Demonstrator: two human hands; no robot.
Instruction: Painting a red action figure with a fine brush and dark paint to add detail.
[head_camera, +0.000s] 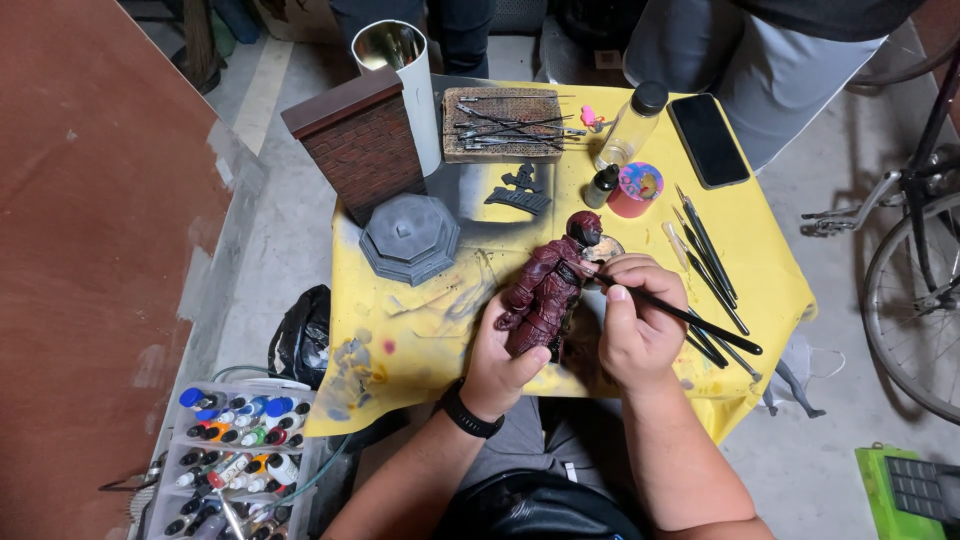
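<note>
My left hand grips a dark red figurine by its legs, holding it upright over a small yellow-covered table. My right hand pinches a thin black paintbrush with its tip touching the figurine's chest, just below the head. A black band sits on my left wrist.
On the table stand a brick-wall model, a grey octagonal base, a white tube, a tray of tools, a clear bottle, a phone and spare brushes. Paint bottles fill a tray at lower left. A bicycle wheel stands to the right. A person sits across the table.
</note>
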